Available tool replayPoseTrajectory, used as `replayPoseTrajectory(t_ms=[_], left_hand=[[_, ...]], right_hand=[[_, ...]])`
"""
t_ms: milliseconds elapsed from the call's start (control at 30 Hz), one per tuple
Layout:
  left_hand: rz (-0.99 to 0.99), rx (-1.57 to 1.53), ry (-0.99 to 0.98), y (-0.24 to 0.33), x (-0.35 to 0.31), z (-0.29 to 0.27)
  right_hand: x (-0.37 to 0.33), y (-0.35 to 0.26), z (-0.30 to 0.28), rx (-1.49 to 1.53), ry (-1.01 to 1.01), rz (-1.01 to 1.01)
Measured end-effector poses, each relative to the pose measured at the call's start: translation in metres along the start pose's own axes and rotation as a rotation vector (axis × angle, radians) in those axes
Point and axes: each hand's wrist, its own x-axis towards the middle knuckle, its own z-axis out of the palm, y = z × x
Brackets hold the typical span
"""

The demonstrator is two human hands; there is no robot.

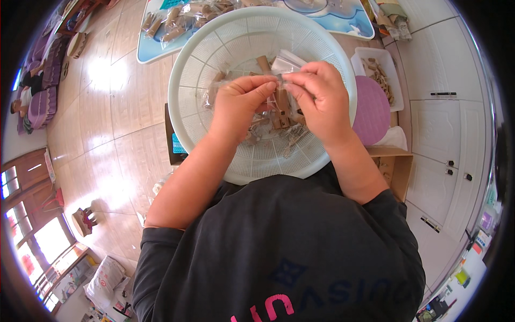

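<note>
My left hand and my right hand meet over a large pale plastic basket. Thumb and forefinger of each pinch the upper edge of a small clear plastic bag. A brown cardboard-like piece shows just under the fingertips; I cannot tell whether it is inside the bag or behind it. More brown pieces lie in the basket, along with a stack of clear bags beyond my right fingers. Thin string-like scraps rest on the basket's near side. My hands hide part of its contents.
Beyond the basket, a blue patterned table carries several bagged brown pieces. To the right are a white bin of small brown pieces, a round purple surface and a cardboard box. White cabinets line that side.
</note>
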Motion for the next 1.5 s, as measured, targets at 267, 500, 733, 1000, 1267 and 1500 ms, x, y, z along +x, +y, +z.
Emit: replayPoseTrajectory(t_ms=[267, 500, 733, 1000, 1267, 1500], left_hand=[[0.153, 0.144, -0.123, -0.008, -0.004, 0.002], [0.126, 0.136, -0.123, -0.004, -0.008, 0.003], [0.102, -0.031, -0.088, 0.004, -0.006, 0.0], [0.133, 0.072, -0.088, 0.004, -0.008, 0.0], [0.142, 0.077, -0.128, 0.005, -0.007, -0.001], [0.111, 0.082, -0.044, 0.006, -0.008, 0.001]], right_hand=[[0.009, 0.004, 0.009, -0.045, -0.048, -0.187], [0.013, 0.027, 0.005, 0.905, 0.349, 0.535], [-0.003, 0.02, -0.019, 0.943, -0.011, 0.791], [-0.013, 0.022, -0.004, 0.712, -0.178, 0.66], [-0.012, 0.021, -0.004, 0.708, -0.18, 0.621], [-0.012, 0.017, -0.006, 0.573, -0.169, 0.589]])
